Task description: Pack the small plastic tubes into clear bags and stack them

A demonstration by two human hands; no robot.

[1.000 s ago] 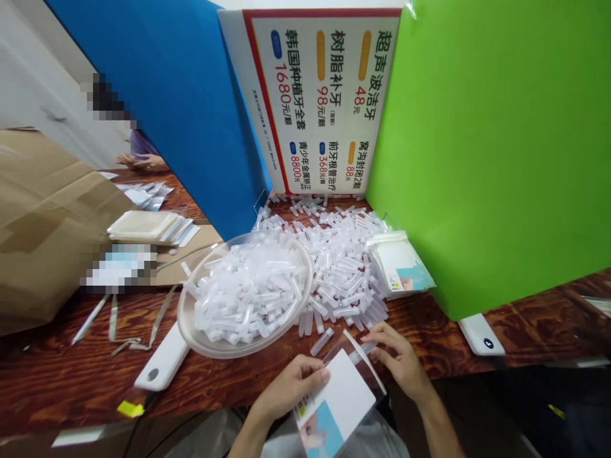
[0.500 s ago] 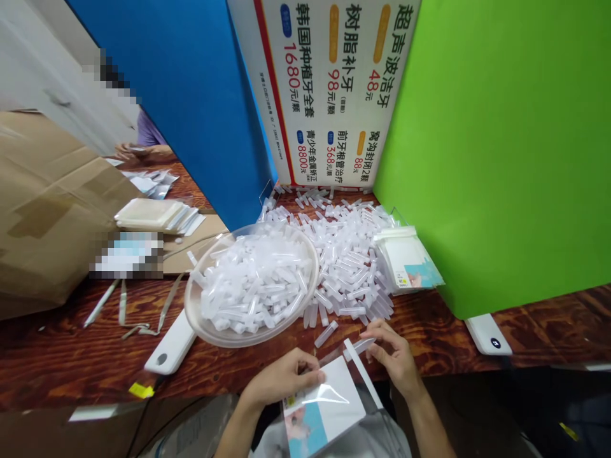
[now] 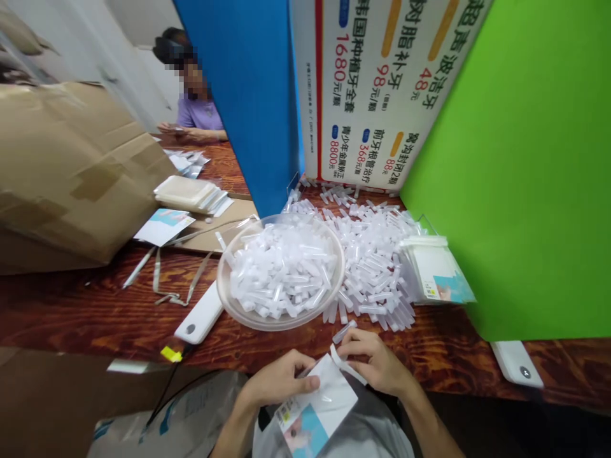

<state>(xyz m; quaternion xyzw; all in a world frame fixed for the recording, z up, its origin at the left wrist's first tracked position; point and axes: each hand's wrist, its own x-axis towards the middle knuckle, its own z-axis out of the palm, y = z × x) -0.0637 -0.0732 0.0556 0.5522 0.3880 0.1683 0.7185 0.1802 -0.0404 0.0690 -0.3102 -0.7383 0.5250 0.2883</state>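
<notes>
My left hand is closed on a clear plastic pouch with a white card inside, printed with a light blue picture and a small yellow mark. The pouch lies tilted over my lap, in front of the table edge. At its upper right end runs a white strip, slightly bent. The fingers of my right hand are pinched at that strip; whether a tube is between them is hidden. Just beyond these fingers, a single small translucent tube with a white cap lies on the table.
A clear round bowl heaped with tubes stands beside a loose pile of tubes. More pouches rest by the green panel. White devices sit near the edge. A cardboard box and a person are left.
My right hand has moved left to the pouch's strip; the tube it held at the pouch is no longer visible. The view has shifted left, showing more of the other person.
</notes>
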